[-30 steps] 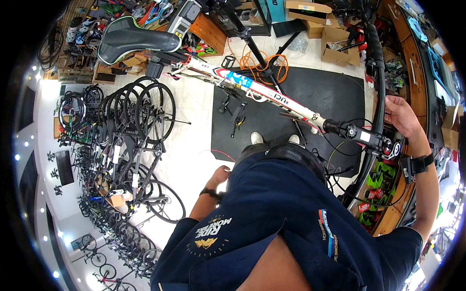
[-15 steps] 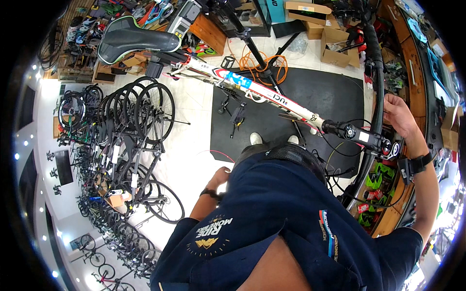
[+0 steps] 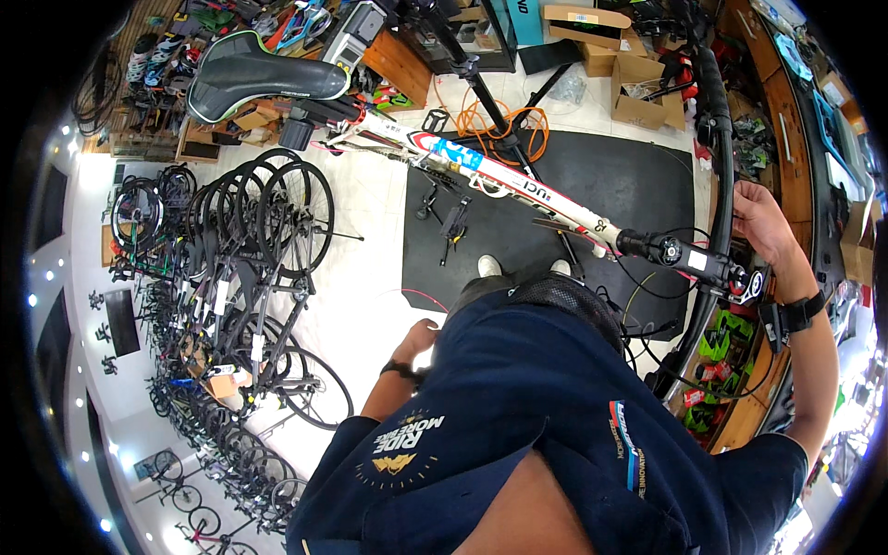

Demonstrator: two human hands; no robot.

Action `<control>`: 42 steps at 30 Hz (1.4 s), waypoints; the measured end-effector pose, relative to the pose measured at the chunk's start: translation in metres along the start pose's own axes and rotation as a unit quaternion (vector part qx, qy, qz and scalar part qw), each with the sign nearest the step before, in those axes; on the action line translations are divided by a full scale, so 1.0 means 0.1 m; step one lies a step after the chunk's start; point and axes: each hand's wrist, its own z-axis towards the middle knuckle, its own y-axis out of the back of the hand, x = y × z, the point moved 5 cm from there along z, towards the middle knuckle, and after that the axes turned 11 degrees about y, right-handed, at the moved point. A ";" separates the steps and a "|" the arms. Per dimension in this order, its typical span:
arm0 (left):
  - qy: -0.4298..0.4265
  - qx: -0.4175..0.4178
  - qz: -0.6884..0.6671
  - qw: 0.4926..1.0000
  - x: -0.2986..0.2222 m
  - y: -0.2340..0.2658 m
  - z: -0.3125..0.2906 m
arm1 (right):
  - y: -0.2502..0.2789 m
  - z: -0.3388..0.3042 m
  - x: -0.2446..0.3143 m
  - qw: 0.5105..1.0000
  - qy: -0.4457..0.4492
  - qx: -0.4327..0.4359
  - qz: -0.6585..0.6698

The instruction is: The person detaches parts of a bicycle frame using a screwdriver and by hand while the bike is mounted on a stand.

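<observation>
A white bicycle frame [image 3: 518, 182] with red and blue markings slants across the view, with a black saddle [image 3: 268, 79] at upper left. At its right end, a black stem [image 3: 696, 259] joins the long dark handlebar [image 3: 722, 176]. My right hand [image 3: 766, 225] is just right of the bar, beside the wooden drawers. Its fingers are curled together, and whatever they may hold is hidden. My left hand [image 3: 421, 339] hangs low by my hip, its fingers mostly hidden against my clothes. A thin red cable [image 3: 416, 292] curves above it.
Black cables [image 3: 638, 338] loop below the stem. A black mat [image 3: 555, 185] lies under the frame, and an orange hose [image 3: 504, 129] coils around the repair stand [image 3: 495, 111]. Rows of bicycles [image 3: 277, 277] stand left. Cardboard boxes [image 3: 638, 102] sit at the back, wooden drawers [image 3: 786, 139] at right.
The view has shifted very slightly. Both hands keep nearly the same places, the right one still beside the handlebar.
</observation>
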 end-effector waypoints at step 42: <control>0.013 0.025 -0.083 0.996 0.45 0.32 0.34 | -0.02 -0.16 0.16 0.968 -0.009 -0.128 -0.215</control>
